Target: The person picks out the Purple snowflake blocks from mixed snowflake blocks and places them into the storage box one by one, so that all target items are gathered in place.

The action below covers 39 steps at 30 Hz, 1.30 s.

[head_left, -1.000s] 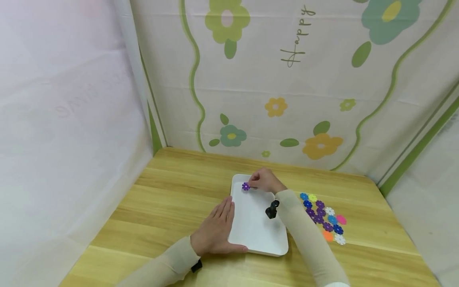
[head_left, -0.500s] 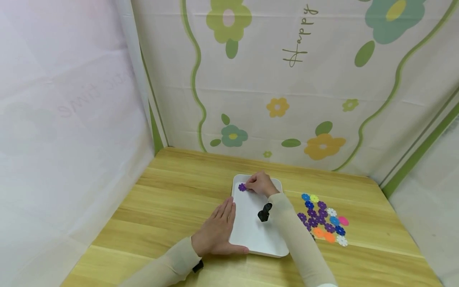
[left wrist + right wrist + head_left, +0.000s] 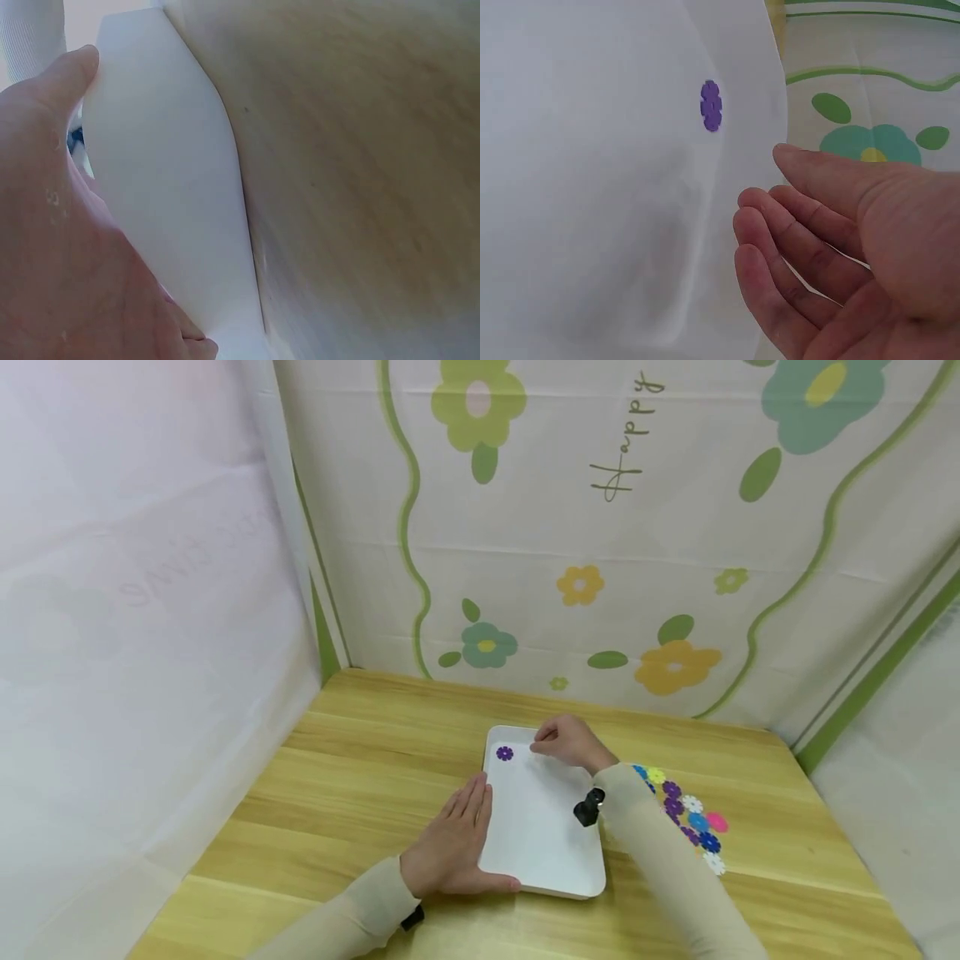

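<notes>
A white rectangular tray point(image 3: 542, 827) lies on the table. One purple snowflake-shaped plastic disc point(image 3: 504, 753) lies flat inside it near the far left corner, and the same disc point(image 3: 712, 106) shows in the right wrist view. My left hand point(image 3: 453, 843) rests against the tray's near left corner, fingers straight along the left side and thumb along the front edge. In the left wrist view the left hand point(image 3: 82, 217) touches the tray's outer wall point(image 3: 169, 165). Over the tray's far end, right of the disc, my right hand point(image 3: 572, 745) holds nothing; its fingers point(image 3: 810, 240) are loosely bent.
Several coloured snowflake discs point(image 3: 692, 804), among them purple, blue, white and yellow ones, and a pink piece point(image 3: 717, 822) lie right of the tray, partly behind the right sleeve point(image 3: 660, 843). A patterned cloth point(image 3: 525, 527) hangs behind the wooden table point(image 3: 360, 777).
My right hand has let go of the purple disc and moved right, away from it. The disc sits slightly farther left than a second ago. My left hand has stayed against the tray.
</notes>
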Available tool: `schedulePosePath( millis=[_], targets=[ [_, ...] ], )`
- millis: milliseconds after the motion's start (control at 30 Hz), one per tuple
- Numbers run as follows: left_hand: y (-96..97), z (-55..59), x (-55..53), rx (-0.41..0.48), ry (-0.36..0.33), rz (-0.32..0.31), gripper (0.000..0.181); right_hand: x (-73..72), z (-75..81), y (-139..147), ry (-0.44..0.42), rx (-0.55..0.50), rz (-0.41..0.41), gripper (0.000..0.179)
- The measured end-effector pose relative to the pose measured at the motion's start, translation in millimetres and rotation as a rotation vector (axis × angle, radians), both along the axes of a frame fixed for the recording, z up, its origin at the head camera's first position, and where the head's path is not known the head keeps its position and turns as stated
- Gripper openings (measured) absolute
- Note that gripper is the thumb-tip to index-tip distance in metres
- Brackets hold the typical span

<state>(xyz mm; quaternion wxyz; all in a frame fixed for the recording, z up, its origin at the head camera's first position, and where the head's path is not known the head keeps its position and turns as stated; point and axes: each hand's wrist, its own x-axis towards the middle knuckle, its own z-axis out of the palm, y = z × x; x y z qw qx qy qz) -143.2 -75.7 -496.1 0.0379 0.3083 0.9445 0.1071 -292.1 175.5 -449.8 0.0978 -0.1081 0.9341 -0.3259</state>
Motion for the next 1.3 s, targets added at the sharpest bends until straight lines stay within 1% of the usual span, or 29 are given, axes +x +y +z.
schedulePosePath(
  millis=[167,267,367,467,500,567,700,733,867,967,1067,1167,1300],
  targets=[
    [-2.1,3.8,0.9,0.014,-0.011,0.001,0.135,10.1,22.7,36.1,0.013,0.029,0.068,0.019],
    [-3.0,5.1,0.7,0.002,-0.008,-0.003,0.134,17.7,33.3,58.3,0.016,0.05,0.096,0.021],
    [-3.8,5.7,0.6,-0.006,0.002,-0.013,0.133,28.0,40.4,78.4,0.021,0.072,0.124,0.025],
    [-4.0,7.2,1.1,-0.016,0.003,-0.014,0.133,40.0,41.9,96.3,0.022,0.088,0.144,0.026],
    [-4.3,4.9,0.8,-0.013,0.014,-0.015,0.133,43.9,40.9,101.9,0.023,0.097,0.149,0.026],
    [-4.5,5.6,1.2,-0.015,0.011,-0.015,0.133,52.2,37.3,111.4,0.041,0.117,0.161,0.023],
    [-5.4,4.5,1.5,0.012,0.021,-0.02,0.132,66.8,24.7,125.6,0.086,0.173,0.191,0.022],
    [-5.5,6.6,1.9,0.013,0.011,-0.023,0.132,70.5,21.4,128.1,0.095,0.183,0.197,0.023],
    [-5.7,6.2,2.5,0.033,0.022,-0.032,0.133,81.7,7.8,135.9,0.086,0.192,0.185,0.027],
    [-4.9,7.2,3.1,0.035,0.017,-0.033,0.132,87.6,-1.3,139.4,0.094,0.195,0.182,0.029],
    [-3.3,8.9,3.3,0.019,0.011,-0.03,0.131,92.5,-9.6,141.7,0.104,0.218,0.164,0.029],
    [-1.7,10.3,3.4,-0.002,0.001,-0.024,0.131,96.5,-16.2,143.0,0.107,0.236,0.137,0.028],
    [-0.2,10.1,4.0,-0.013,-0.004,-0.018,0.131,98.9,-23.5,143.4,0.102,0.227,0.109,0.021]
  ],
)
